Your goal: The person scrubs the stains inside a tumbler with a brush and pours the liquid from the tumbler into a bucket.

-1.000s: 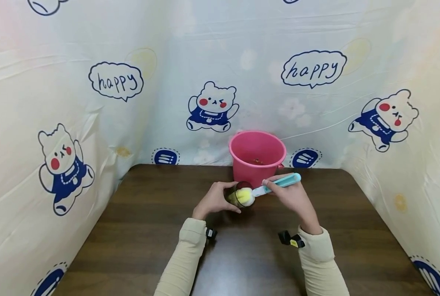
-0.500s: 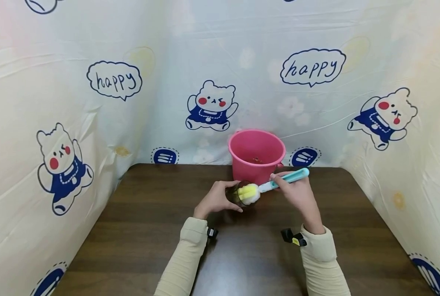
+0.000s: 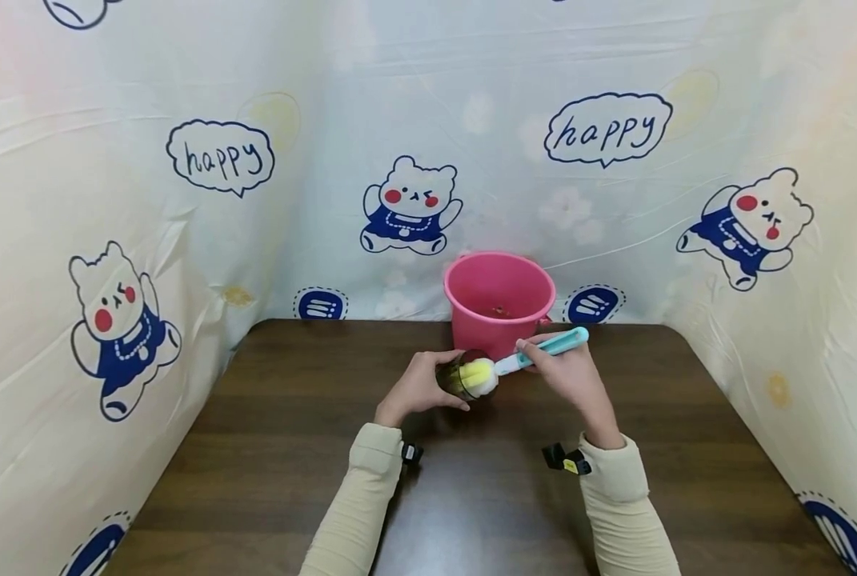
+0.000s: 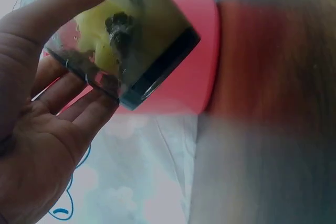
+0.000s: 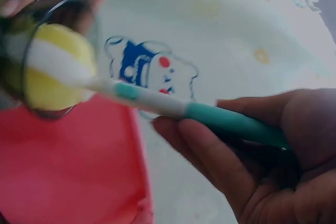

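Note:
My left hand (image 3: 418, 387) grips a dark-tinted clear glass (image 4: 157, 40), tilted with its mouth toward the right. Dark bits show inside the glass in the left wrist view. With my right hand (image 3: 572, 380) I hold a sponge cup brush by its turquoise handle (image 5: 236, 124). The brush's yellow and white sponge head (image 3: 478, 374) sits partly inside the glass, its rear end at the rim. Both hands are just in front of the pink bucket (image 3: 464, 320).
The bucket stands at the back of the dark wooden table (image 3: 313, 448), with small bits on its bottom. A pale printed curtain (image 3: 313, 200) encloses the table at the back and sides.
The brush moved a little out of the glass to the right, then back left into it. The left hand and glass stayed nearly in place, and the bucket has not moved.

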`<state>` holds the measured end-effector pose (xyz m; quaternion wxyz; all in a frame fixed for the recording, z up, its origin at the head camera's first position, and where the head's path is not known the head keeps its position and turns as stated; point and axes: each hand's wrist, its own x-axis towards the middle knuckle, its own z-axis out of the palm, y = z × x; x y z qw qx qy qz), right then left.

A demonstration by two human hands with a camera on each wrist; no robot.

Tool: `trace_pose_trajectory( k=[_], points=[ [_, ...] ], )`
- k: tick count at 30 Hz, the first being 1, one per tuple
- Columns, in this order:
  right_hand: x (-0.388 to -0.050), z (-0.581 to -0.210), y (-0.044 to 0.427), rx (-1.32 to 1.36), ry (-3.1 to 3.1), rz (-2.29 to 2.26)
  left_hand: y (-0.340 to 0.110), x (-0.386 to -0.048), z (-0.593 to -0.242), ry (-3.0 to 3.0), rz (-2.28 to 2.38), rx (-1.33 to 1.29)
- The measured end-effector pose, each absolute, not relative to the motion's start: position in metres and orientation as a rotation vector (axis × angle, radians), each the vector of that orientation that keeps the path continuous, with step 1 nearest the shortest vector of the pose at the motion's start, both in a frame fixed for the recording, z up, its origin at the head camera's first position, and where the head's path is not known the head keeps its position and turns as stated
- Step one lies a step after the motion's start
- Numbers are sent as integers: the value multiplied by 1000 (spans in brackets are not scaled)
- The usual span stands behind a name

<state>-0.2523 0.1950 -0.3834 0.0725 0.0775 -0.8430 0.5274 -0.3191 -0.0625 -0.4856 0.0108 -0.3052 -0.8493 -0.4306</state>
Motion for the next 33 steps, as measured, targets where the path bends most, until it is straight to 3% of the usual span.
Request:
trace_pose_trajectory(
  k=[8, 15, 22, 28, 33],
  points=[
    [-248, -378, 194, 201, -2448, 1654, -61, -320, -484, -2629, -1355, -985],
    [-237, -373, 193, 405, -2582, 1524, -63, -320, -486, -2619, -1372, -994],
    [-243, -374, 195, 220, -2480, 1552, -58, -321, -484, -2553, -1423, -1020],
    [-238, -370, 198, 364, -2646, 1516, -55, -319, -488, -2658, -1343, -1027],
    [-244, -374, 203, 258, -2560, 1555, -53, -317, -487, -2658, -1331, -1009]
  ],
)
